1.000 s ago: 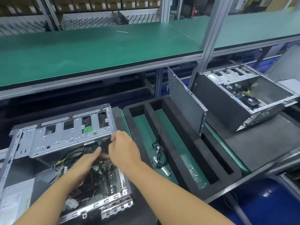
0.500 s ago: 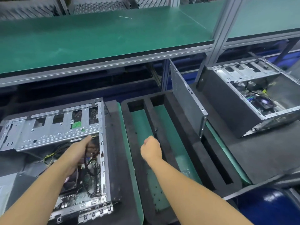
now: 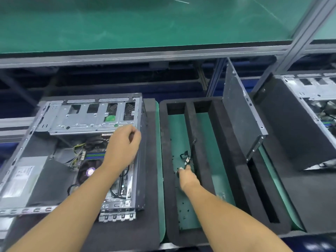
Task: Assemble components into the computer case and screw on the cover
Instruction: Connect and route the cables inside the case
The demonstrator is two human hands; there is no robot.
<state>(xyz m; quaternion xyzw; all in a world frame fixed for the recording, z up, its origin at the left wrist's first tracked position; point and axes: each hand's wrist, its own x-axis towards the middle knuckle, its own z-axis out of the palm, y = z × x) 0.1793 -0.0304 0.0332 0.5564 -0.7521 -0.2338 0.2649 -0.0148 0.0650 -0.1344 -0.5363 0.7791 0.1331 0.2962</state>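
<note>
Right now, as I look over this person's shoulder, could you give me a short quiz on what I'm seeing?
1. True or false: the right hand reaches into the foam tray.
2. What does that hand pinch? A) a screwdriver B) a black cable C) a fan
3. Fill in: the open computer case lies under the ___ hand.
Key: 1 true; 2 B; 3 left, the left hand.
</note>
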